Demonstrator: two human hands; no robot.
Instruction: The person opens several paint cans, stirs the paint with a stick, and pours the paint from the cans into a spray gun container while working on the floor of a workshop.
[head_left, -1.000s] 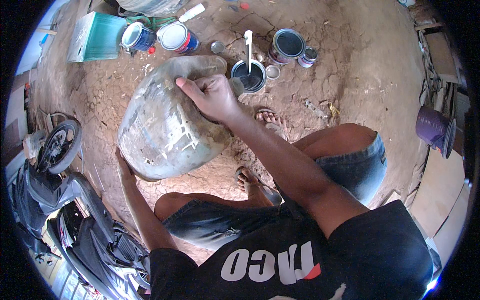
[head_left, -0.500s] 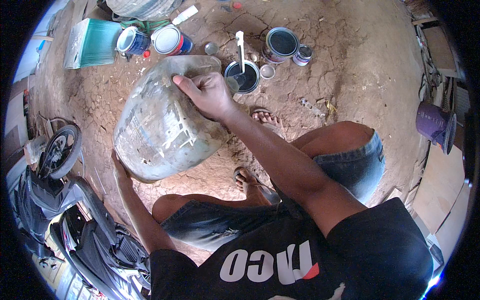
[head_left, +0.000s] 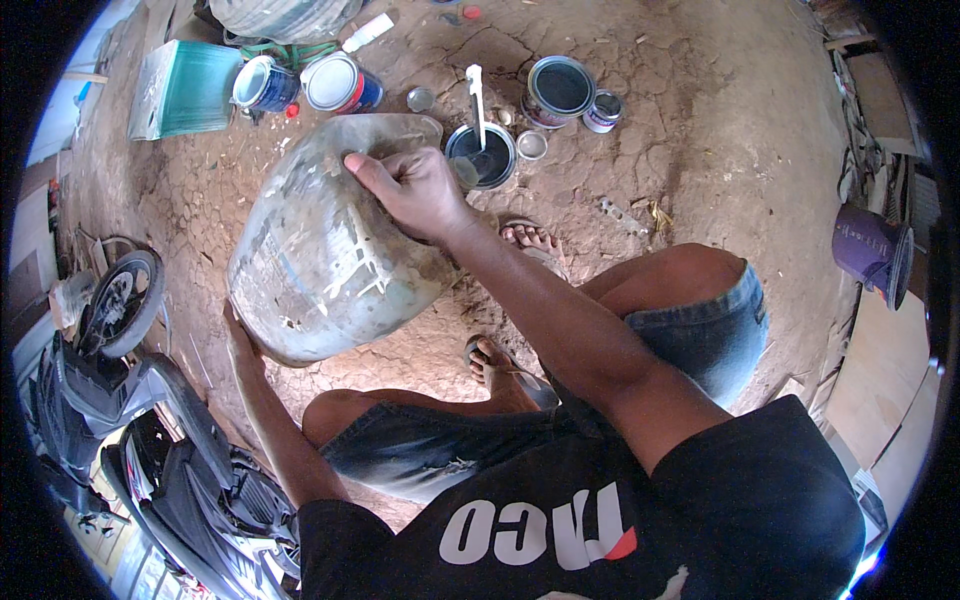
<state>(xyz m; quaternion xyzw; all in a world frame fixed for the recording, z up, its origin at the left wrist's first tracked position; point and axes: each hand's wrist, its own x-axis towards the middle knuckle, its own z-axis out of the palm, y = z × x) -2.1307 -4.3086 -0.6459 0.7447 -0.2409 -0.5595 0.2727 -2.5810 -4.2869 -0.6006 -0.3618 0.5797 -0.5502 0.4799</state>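
Note:
A large translucent plastic jerrycan (head_left: 310, 255), scuffed and smeared with pale paint, is held tilted in front of me. My right hand (head_left: 418, 190) is closed at its upper right part, the thumb lying along the top. At the lower left my left hand (head_left: 240, 338) supports the jerrycan's bottom edge, its fingers partly hidden behind it. Beside my right hand a clear rounded end (head_left: 464, 172) overlaps the rim of an open can of dark liquid (head_left: 495, 165). A white-topped stirring stick (head_left: 476, 100) stands in that can.
Behind stand a dark-filled paint can (head_left: 561, 87), a small tin (head_left: 604, 110), a lidded paint can (head_left: 335, 82), a blue can (head_left: 263, 85) and a stack of greenish glass panes (head_left: 185, 90). A motorcycle (head_left: 160, 410) is at the left, a purple bucket (head_left: 868, 250) at the right.

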